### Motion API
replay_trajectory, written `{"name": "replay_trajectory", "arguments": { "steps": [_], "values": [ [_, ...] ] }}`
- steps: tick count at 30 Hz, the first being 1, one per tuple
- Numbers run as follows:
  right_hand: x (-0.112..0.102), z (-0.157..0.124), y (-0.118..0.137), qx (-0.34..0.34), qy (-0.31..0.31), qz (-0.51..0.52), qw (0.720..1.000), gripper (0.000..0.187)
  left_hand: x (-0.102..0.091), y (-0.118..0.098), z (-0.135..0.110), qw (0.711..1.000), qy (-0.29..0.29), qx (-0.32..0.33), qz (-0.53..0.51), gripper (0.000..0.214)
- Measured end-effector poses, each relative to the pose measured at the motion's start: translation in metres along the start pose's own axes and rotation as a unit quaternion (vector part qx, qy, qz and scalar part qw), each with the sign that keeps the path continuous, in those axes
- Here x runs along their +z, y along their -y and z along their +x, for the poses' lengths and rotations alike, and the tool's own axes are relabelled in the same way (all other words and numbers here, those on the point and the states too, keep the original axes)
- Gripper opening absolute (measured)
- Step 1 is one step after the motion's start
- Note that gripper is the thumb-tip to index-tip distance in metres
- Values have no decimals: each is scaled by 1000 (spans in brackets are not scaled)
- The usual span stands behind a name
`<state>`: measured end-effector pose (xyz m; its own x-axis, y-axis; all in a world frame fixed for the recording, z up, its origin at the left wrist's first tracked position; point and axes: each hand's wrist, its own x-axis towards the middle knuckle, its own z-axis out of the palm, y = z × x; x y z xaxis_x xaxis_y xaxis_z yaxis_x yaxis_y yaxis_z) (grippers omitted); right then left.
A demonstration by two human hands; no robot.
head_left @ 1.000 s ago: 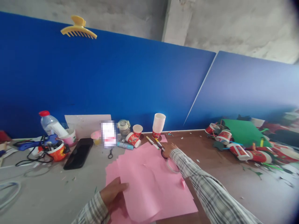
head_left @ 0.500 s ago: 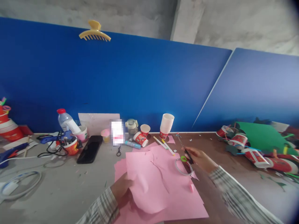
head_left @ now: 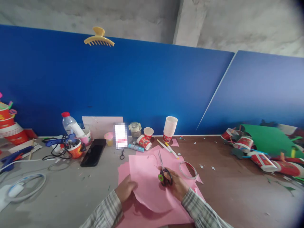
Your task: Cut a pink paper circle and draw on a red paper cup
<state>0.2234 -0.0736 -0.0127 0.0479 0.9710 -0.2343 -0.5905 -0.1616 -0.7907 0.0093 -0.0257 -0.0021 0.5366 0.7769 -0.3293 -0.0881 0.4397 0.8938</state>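
Note:
My left hand (head_left: 126, 187) pinches the left edge of a curling sheet of pink paper (head_left: 147, 177), raised a little over more pink sheets (head_left: 154, 218) on the table. In my right hand (head_left: 177, 183) is a pair of scissors (head_left: 163, 172) with dark handles and a green spot near the pivot. Their blades point away from me over the pink paper, and whether the fingers sit through the loops is hard to see. A roll of tape (head_left: 188, 170) lies on the paper just beyond my right hand.
Behind the paper are two markers (head_left: 171, 150), a glue stick (head_left: 136, 147), paper cups (head_left: 170, 126) and a glass jar (head_left: 135, 130). A black phone (head_left: 93, 152) and a glue gun (head_left: 57, 141) lie left. Decorated cups (head_left: 262, 161) and green paper (head_left: 268, 139) are piled right.
My right hand has carried the scissors leftward from beside the tape roll to over the raised pink sheet. My left hand keeps its hold on the paper's edge.

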Motion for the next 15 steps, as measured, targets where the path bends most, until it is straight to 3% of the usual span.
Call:
{"name": "replay_trajectory", "arguments": {
  "steps": [4, 9, 12, 15],
  "values": [
    [-40, 16, 17, -53, -76, 19, 996, 39, -11, -3, 4, 992, -43, 67, 102, 38],
    [-75, 17, 55, -106, -155, 25, 982, 33, -14, -2, 6, 982, -27, 89, 164, 36],
    [-67, 7, 59, -127, -172, 20, 977, 36, -11, 0, 4, 983, 16, 63, 170, 36],
    [-37, -9, 51, -140, -121, -51, 981, 44, -3, 1, -2, 985, 63, 28, 157, 39]
  ]
}}
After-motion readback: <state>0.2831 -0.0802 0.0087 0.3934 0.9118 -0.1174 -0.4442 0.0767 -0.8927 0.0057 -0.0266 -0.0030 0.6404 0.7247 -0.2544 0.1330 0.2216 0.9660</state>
